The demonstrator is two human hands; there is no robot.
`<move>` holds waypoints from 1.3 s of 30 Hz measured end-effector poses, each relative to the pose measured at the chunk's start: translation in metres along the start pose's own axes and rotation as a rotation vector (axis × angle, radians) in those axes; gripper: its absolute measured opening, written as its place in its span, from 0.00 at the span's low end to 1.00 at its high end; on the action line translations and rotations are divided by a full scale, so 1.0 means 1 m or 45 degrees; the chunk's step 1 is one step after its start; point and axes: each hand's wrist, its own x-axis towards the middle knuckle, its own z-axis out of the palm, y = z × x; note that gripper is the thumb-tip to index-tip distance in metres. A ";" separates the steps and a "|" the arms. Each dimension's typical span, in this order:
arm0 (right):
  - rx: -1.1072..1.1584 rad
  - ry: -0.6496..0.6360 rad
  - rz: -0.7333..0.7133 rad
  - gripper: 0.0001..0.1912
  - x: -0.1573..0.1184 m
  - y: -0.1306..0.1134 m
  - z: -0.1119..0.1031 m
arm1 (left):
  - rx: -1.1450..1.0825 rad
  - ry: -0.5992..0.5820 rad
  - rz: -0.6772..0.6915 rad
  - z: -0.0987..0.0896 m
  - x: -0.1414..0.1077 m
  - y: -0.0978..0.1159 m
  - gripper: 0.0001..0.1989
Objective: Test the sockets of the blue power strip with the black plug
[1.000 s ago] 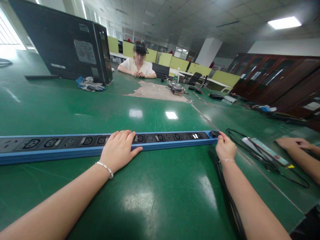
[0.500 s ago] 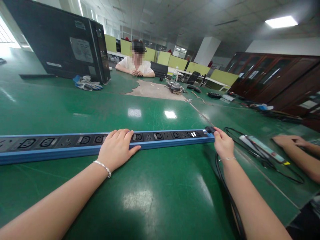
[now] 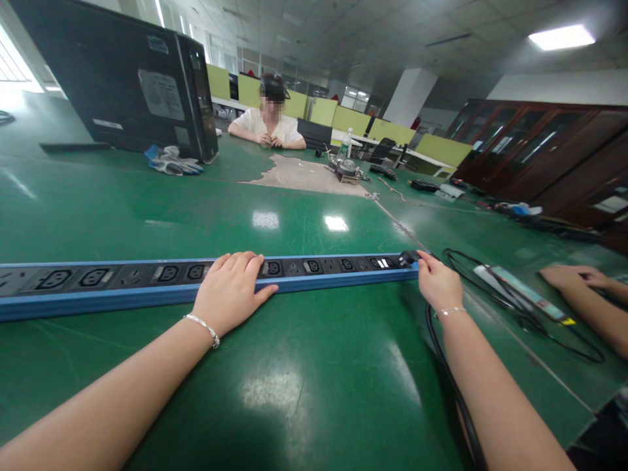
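Note:
A long blue power strip [image 3: 314, 282] with a row of black sockets lies across the green table [image 3: 314, 366]. Over its middle lies my left hand [image 3: 230, 284], fingers across the top and thumb along the near side, gripping it. My right hand [image 3: 439, 281] pinches a black plug [image 3: 408, 258] at the strip's right end. From that hand a black cable [image 3: 454, 386] runs down beside the forearm. Whether the plug touches the strip is too small to tell.
A black computer case [image 3: 147, 85] and gloves [image 3: 173, 161] are at the back left. A person [image 3: 267, 124] sits across the table. Another power strip [image 3: 524, 294] with cable lies right, near another person's hands [image 3: 572, 278]. A bottle [image 3: 345, 144] stands behind.
The black plug in my right hand has shifted slightly left and down at the strip's right end. My left hand keeps its place on the strip.

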 end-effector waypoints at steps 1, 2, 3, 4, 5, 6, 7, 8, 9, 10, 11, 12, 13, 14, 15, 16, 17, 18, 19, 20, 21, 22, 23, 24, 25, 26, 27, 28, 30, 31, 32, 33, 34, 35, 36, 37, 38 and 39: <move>-0.015 -0.012 -0.003 0.25 0.000 -0.001 -0.002 | -0.002 -0.001 -0.001 0.000 0.000 0.000 0.27; -0.032 -0.023 -0.013 0.25 -0.001 -0.002 -0.003 | -0.003 -0.003 -0.003 0.000 0.000 0.000 0.27; -0.051 -0.032 -0.030 0.25 -0.002 -0.004 -0.004 | -0.005 -0.004 -0.005 0.000 0.000 0.000 0.27; -0.072 -0.038 -0.052 0.25 -0.002 -0.005 -0.004 | -0.008 -0.004 -0.007 0.000 0.000 0.000 0.27; -0.091 -0.042 -0.075 0.25 -0.003 -0.007 -0.004 | -0.010 -0.005 -0.008 0.000 0.000 0.000 0.27; -0.105 -0.043 -0.091 0.25 -0.004 -0.009 -0.004 | -0.011 -0.005 -0.009 0.000 0.000 0.001 0.27; -0.111 -0.040 -0.096 0.24 -0.005 -0.010 -0.003 | -0.013 -0.005 -0.009 0.000 0.000 0.001 0.27; -0.106 -0.037 -0.090 0.24 -0.006 -0.012 -0.003 | -0.014 -0.003 -0.012 0.000 0.000 0.001 0.27; -0.096 -0.034 -0.073 0.24 -0.007 -0.014 -0.002 | -0.015 -0.001 -0.013 0.000 0.000 0.001 0.28; -0.082 -0.034 -0.050 0.24 -0.008 -0.015 -0.001 | -0.017 0.002 -0.016 0.000 0.000 0.001 0.28; -0.066 -0.037 -0.026 0.25 -0.009 -0.016 0.000 | -0.019 0.006 -0.017 0.000 0.000 0.001 0.28; -0.051 -0.041 -0.004 0.25 -0.010 -0.016 0.000 | -0.021 0.008 -0.019 0.000 -0.001 0.001 0.28; -0.039 -0.046 0.017 0.25 -0.011 -0.016 0.001 | -0.024 0.009 -0.019 0.000 -0.001 0.000 0.28; -0.031 -0.049 0.038 0.25 -0.012 -0.016 0.001 | -0.027 0.008 -0.018 0.000 -0.001 0.000 0.28; -0.027 -0.052 0.059 0.25 -0.013 -0.015 0.002 | -0.029 0.006 -0.016 0.000 -0.001 0.000 0.28; -0.026 -0.056 0.078 0.25 -0.014 -0.014 0.003 | -0.029 0.004 -0.015 0.000 0.000 0.000 0.28; -0.027 -0.060 0.094 0.25 -0.015 -0.013 0.003 | -0.027 0.001 -0.013 0.000 0.000 0.000 0.28; -0.028 -0.064 0.105 0.25 -0.015 -0.012 0.003 | -0.023 -0.001 -0.013 0.000 0.000 0.000 0.28; -0.029 -0.068 0.107 0.25 -0.016 -0.011 0.004 | -0.017 -0.003 -0.014 -0.001 0.000 0.000 0.28; -0.032 -0.072 0.101 0.25 -0.016 -0.011 0.003 | -0.011 -0.005 -0.015 -0.001 0.000 0.000 0.28; -0.038 -0.075 0.091 0.25 -0.016 -0.010 0.003 | -0.007 -0.007 -0.018 -0.001 0.000 0.001 0.28; -0.049 -0.080 0.081 0.25 -0.016 -0.010 0.003 | -0.004 -0.010 -0.019 -0.001 0.000 0.001 0.28; -0.065 -0.088 0.075 0.25 -0.016 -0.010 0.002 | -0.003 -0.013 -0.019 -0.001 0.000 0.001 0.28; -0.082 -0.096 0.074 0.25 -0.015 -0.010 0.000 | -0.002 -0.015 -0.018 -0.001 0.000 0.001 0.28; -0.098 -0.102 0.078 0.25 -0.014 -0.011 -0.001 | -0.001 -0.017 -0.018 -0.001 0.000 0.001 0.28; -0.109 -0.108 0.081 0.25 -0.012 -0.012 -0.003 | 0.000 -0.018 -0.018 -0.001 -0.001 0.001 0.28; -0.116 -0.112 0.081 0.24 -0.011 -0.013 -0.004 | 0.002 -0.019 -0.020 -0.001 -0.001 0.001 0.28; -0.119 -0.114 0.077 0.24 -0.011 -0.014 -0.006 | 0.003 -0.020 -0.022 -0.001 -0.001 0.001 0.28; -0.122 -0.121 0.069 0.24 -0.011 -0.016 -0.008 | 0.002 -0.021 -0.026 -0.001 -0.001 0.001 0.28; -0.127 -0.126 0.070 0.24 -0.012 -0.016 -0.008 | 0.000 -0.021 -0.027 -0.001 -0.001 0.001 0.28; -0.134 -0.130 0.074 0.24 -0.013 -0.016 -0.008 | -0.003 -0.021 -0.027 -0.001 -0.001 0.001 0.28; -0.142 -0.133 0.082 0.24 -0.014 -0.016 -0.008 | -0.006 -0.020 -0.028 -0.001 -0.001 0.001 0.28; -0.150 -0.134 0.088 0.24 -0.014 -0.016 -0.008 | -0.012 -0.019 -0.028 -0.001 -0.001 0.001 0.28; -0.158 -0.137 0.092 0.25 -0.014 -0.015 -0.007 | -0.018 -0.017 -0.029 -0.001 -0.001 0.001 0.28; -0.163 -0.139 0.091 0.25 -0.014 -0.015 -0.007 | -0.024 -0.014 -0.029 -0.001 -0.001 0.001 0.27; -0.165 -0.142 0.086 0.25 -0.013 -0.014 -0.007 | -0.028 -0.010 -0.028 0.000 -0.001 0.001 0.27; -0.165 -0.145 0.077 0.25 -0.011 -0.013 -0.006 | -0.029 -0.004 -0.027 0.000 -0.001 0.001 0.27; -0.163 -0.149 0.068 0.24 -0.010 -0.013 -0.006 | -0.027 -0.001 -0.026 0.000 -0.001 0.001 0.27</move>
